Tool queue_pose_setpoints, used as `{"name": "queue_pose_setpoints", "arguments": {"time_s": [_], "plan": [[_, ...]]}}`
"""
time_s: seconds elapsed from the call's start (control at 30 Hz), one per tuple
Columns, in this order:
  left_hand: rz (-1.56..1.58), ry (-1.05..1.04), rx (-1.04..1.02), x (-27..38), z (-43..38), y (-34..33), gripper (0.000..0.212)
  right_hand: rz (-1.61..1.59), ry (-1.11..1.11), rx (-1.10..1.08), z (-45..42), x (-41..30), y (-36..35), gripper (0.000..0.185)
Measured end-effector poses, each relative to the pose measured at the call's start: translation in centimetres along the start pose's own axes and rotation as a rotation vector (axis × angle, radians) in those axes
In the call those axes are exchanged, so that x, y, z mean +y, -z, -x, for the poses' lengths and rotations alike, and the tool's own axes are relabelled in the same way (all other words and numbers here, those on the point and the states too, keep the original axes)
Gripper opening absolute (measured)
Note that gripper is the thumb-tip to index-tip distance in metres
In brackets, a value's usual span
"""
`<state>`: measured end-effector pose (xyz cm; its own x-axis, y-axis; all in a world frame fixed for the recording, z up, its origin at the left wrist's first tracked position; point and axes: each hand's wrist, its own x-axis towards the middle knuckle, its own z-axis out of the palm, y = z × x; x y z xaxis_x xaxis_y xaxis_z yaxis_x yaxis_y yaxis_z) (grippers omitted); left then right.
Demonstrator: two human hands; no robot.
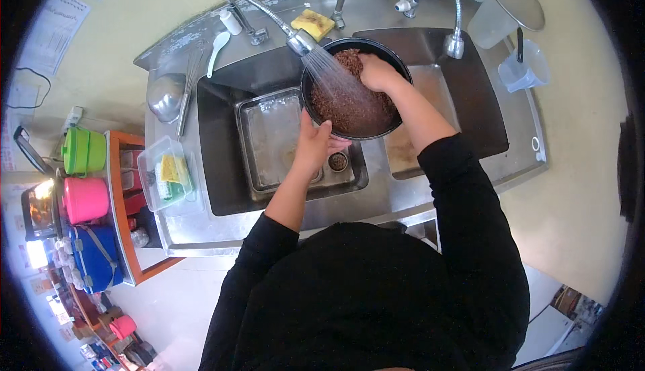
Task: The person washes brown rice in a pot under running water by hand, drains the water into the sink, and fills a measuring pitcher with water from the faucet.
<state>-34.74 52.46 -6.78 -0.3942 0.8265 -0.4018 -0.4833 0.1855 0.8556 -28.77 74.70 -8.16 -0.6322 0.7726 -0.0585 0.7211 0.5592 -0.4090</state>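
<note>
A round black pot [359,137] is held over the divider between two sink basins. Reddish-brown grains [347,104] fill much of it, wet under a spray of water. The water falls from a flexible faucet's spray head [302,43] at the pot's upper left. My left hand [317,142] grips the pot's lower left rim, thumb towards the rim and fingers underneath. Inside the pot, my right hand [377,73] reaches into the grains at the upper right, its fingertips partly hidden in them. Whether those fingers close on any grains cannot be told.
The left basin [221,119] has a drain strainer [337,161] holding brown bits. Around the steel counter are a yellow sponge [312,23], a white spoon [217,51], a whisk [187,94], a metal bowl [166,96], a plastic tub [151,169] with sponges, and a clear jug [524,69].
</note>
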Motion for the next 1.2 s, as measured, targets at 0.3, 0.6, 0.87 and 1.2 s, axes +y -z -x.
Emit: {"name": "queue_pose_setpoints", "arguments": {"time_s": [0.3,0.6,0.87,1.2], "plan": [[0.056,-0.04,0.034,-0.6,-0.6,0.4,0.053,0.103,0.428,-0.907,0.6,-0.5,2.0,0.051],[0.088,-0.099,0.028,-2.1,0.6,0.6,0.058,-0.082,0.4,-0.417,0.3,-2.5,-1.9,0.035],[0.132,-0.077,0.126,-1.2,0.3,0.9,0.046,0.142,0.492,-0.941,0.2,-6.2,3.0,0.033],[0.058,-0.067,0.085,-0.5,-0.7,0.1,0.05,-0.156,0.281,-0.561,-1.7,-1.8,-4.5,0.048]]}}
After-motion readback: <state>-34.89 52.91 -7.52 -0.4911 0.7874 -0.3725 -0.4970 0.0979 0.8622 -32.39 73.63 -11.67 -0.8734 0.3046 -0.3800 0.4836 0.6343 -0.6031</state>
